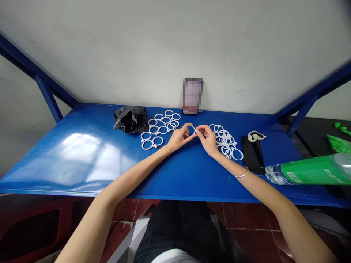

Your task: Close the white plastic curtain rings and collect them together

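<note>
Nearest: dark trousers (178, 230) of the seated person, below the front edge of a glossy blue tabletop (167, 180). At right, a clear plastic bottle with a green label (312, 171) lies on its side. Thin silver-coloured bracelet (243, 174) on the right wrist.

Mid-table: left hand (178, 138) holds one thin white ring (194, 128), thumb and finger curved around its left side. Right hand (207, 139) pinches the same ring's right side, fingertips close together. Ring sits between the hands, over the table.

Just right of the right hand: loose white rings (225, 140), overlapping in a heap. Beyond these, to the right, a flat black rectangular slab (252, 155), an off-white looped object (257, 136) at its far end.

Left of the left hand: a spread of white rings (163, 126), mostly flat, several touching. Beside them, a crumpled black plastic bag (130, 120), mouth open.

Farthest: upright rectangular panel (193, 95), pixelated, against a pale grey wall (137, 54).
</note>
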Demonstrator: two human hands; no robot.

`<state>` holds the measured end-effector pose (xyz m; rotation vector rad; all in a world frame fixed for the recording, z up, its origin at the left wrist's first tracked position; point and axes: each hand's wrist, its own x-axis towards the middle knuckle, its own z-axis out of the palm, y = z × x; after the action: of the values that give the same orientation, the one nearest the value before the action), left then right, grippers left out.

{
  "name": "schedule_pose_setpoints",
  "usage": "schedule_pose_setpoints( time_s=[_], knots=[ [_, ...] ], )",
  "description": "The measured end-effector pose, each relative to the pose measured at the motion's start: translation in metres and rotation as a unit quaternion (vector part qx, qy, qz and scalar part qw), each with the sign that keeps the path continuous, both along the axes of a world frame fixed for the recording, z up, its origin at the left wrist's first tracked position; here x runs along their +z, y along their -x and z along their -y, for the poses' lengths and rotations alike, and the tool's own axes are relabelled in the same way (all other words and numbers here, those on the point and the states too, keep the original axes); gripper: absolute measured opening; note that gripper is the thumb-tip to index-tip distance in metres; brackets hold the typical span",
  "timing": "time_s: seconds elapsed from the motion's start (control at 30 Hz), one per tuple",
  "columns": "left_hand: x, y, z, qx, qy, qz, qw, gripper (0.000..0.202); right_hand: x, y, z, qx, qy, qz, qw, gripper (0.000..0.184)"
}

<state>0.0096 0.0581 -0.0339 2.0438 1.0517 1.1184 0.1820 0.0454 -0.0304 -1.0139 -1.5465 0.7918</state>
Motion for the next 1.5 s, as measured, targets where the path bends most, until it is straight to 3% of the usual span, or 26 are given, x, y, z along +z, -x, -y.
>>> schedule_pose_setpoints(
  time_s=[0.97,1.23,1.5],
  knots=[
    [0.0005,-0.0013,0.0019,0.011,-0.014,-0.014,1.0,0.053,-0.0012,0.0001,-0.0006,0.043,0.012,-0.003,0.999,0.031],
    [0.0027,-0.0008,0.0026,0.01,0.001,-0.012,1.0,0.06,-0.003,-0.0006,-0.0023,0.006,0.024,-0.012,1.0,0.032],
    [0.0009,-0.0015,0.001,0.018,0.007,-0.013,1.0,0.053,-0.004,-0.0013,-0.0032,-0.011,0.029,-0.022,0.999,0.033]
  ],
)
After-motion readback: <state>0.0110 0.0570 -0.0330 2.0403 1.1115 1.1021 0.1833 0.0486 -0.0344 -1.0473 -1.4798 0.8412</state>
